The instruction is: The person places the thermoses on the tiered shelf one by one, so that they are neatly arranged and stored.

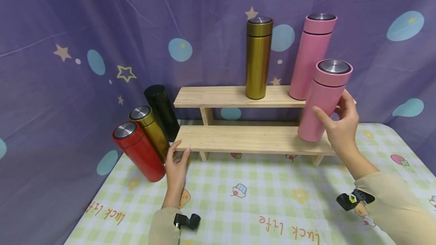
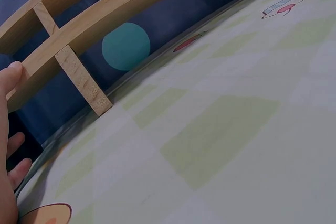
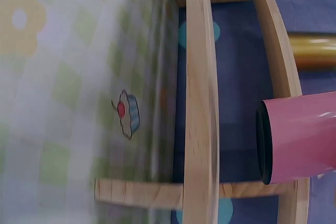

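Observation:
My right hand [image 1: 342,124] grips a pink thermos bottle [image 1: 323,101], thumb in front and fingers round its far side. The bottle leans slightly, its base overlapping the right part of the lower tier in the head view. From the right wrist, the pink bottle's dark-rimmed base [image 3: 265,142] shows beside the upper board. My left hand [image 1: 176,171] holds the front left corner of the two-tier wooden shelf [image 1: 235,139], thumb at its front edge. In the left wrist view the thumb [image 2: 13,74] meets the board, with other fingers lower down.
A gold bottle [image 1: 259,63] and another pink bottle [image 1: 311,59] stand on the upper tier. Left of the shelf, a red bottle [image 1: 143,154], a second gold bottle [image 1: 151,131] and a black bottle [image 1: 163,112] stand on the checked tablecloth [image 1: 218,207]. A purple curtain [image 1: 136,18] hangs behind.

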The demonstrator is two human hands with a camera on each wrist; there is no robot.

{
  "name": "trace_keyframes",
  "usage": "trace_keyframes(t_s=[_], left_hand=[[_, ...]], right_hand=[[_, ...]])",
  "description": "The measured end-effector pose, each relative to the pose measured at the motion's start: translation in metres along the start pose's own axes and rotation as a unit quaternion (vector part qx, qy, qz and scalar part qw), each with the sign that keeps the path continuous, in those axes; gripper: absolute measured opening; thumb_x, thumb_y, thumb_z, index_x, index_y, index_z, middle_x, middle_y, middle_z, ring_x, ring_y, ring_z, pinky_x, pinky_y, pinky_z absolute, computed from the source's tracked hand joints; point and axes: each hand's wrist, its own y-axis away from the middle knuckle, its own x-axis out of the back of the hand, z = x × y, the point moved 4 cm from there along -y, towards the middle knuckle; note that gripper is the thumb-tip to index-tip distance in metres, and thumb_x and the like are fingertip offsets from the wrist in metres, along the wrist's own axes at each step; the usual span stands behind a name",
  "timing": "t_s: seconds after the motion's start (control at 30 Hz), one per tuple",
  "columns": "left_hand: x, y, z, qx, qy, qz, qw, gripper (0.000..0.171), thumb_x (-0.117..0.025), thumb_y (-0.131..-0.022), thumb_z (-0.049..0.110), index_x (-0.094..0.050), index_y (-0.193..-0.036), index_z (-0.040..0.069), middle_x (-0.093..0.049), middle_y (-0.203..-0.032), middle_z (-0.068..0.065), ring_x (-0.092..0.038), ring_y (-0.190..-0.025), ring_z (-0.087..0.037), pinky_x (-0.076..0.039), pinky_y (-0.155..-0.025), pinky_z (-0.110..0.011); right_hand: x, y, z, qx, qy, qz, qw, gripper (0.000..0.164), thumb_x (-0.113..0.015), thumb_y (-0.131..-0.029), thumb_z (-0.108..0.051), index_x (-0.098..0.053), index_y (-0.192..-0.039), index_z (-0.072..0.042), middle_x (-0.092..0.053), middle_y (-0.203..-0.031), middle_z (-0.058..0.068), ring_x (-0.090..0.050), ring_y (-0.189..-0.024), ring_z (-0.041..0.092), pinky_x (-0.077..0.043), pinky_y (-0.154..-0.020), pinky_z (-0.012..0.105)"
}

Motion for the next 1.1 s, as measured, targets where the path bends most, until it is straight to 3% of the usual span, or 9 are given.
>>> trace_keyframes(t_s=[0.5, 0.9, 1.1], left_hand=[[-0.002, 0.0, 0.0, 0.007, -0.005, 0.0, 1.0, 0.047, -0.071, -0.093, 0.033, -0.056, -0.135, 0.019, -0.046, -0.146, -0.005, -0.046, -0.122, -0.025, -0.041, -0.096, -0.042], [0.001, 0.001, -0.001, 0.01, -0.006, 0.008, 0.9999, 0.047, -0.071, -0.093, 0.032, -0.056, -0.135, 0.019, -0.048, -0.144, -0.006, -0.047, -0.121, -0.025, -0.041, -0.094, -0.04], [0.0, 0.0, 0.0, 0.008, -0.003, 0.008, 0.9999, 0.047, -0.072, -0.093, 0.032, -0.056, -0.135, 0.019, -0.048, -0.144, -0.006, -0.047, -0.121, -0.024, -0.041, -0.094, -0.04]], right_hand=[[-0.054, 0.018, -0.013, -0.044, -0.037, -0.085, 0.995, 0.062, -0.077, -0.081, 0.001, -0.054, -0.136, -0.013, -0.06, -0.116, 0.002, -0.058, -0.096, 0.018, -0.047, -0.079, 0.023], [-0.091, 0.034, -0.017, -0.015, -0.036, -0.125, 0.991, 0.068, -0.078, -0.078, 0.006, -0.049, -0.139, 0.0, -0.058, -0.118, -0.006, -0.057, -0.102, 0.016, -0.043, -0.09, 0.027], [-0.103, 0.036, -0.021, -0.009, -0.048, -0.125, 0.991, 0.068, -0.078, -0.079, 0.005, -0.049, -0.14, -0.002, -0.059, -0.121, -0.001, -0.056, -0.104, 0.016, -0.044, -0.091, 0.028]])
